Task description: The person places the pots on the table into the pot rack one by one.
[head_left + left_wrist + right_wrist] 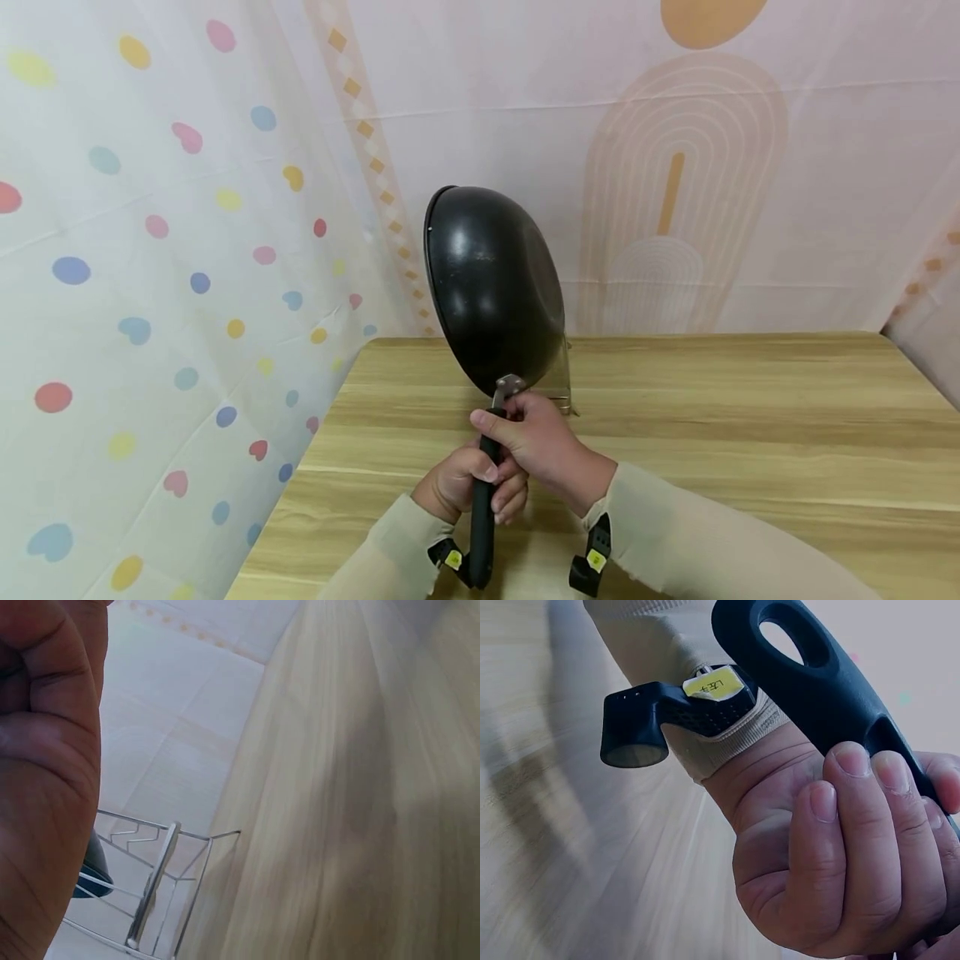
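A black wok (pixel 495 283) with a long black handle (pixel 483 525) is held up on edge, its rounded underside facing the head camera. My left hand (pixel 471 483) grips the handle around its middle, fingers wrapped round it. Higher up, close to the riveted metal joint, my right hand (pixel 551 442) holds the same handle with its thumb across the front. The right wrist view shows the left hand's curled fingers (pixel 877 840) and the handle's end (pixel 780 667) with its hanging hole. Part of a hand fills the left edge of the left wrist view.
Behind the wok, a metal wire rack (pixel 154 885) stands on the wooden table (pixel 750 433), mostly hidden in the head view. A dark object (pixel 94 874) shows through its wires. Patterned curtains (pixel 480 83) hang behind the table and to the left.
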Demonstrator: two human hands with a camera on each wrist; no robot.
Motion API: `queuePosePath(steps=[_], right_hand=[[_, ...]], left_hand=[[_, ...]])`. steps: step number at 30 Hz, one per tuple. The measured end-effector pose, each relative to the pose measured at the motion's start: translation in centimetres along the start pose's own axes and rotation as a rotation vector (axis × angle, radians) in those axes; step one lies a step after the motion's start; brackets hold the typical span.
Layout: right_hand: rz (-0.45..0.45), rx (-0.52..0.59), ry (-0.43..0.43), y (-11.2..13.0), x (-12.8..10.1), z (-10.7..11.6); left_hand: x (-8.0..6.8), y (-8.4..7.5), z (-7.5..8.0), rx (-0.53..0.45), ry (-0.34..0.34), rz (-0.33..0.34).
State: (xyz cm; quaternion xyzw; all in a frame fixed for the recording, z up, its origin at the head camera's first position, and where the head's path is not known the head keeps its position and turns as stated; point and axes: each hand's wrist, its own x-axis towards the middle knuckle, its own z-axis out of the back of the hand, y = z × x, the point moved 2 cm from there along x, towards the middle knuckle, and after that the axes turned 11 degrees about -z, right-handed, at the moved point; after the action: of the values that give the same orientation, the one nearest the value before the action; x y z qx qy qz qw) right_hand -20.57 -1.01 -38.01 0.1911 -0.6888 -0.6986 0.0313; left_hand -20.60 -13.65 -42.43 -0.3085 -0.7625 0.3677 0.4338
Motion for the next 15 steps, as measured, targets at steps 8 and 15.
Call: queuePosePath(steps=[8,15], right_hand=[[-0.036,-0.057,-0.031,-0.7,0.3,0.0],[-0.062,-0.069,-0.038,-1.6,0.7,0.2]], left_hand=[[-0.8,0.7,0.7,-0.008,-0.027,0.013],[-1.3,1.6,1.1,0.0,-0.058,0.044]])
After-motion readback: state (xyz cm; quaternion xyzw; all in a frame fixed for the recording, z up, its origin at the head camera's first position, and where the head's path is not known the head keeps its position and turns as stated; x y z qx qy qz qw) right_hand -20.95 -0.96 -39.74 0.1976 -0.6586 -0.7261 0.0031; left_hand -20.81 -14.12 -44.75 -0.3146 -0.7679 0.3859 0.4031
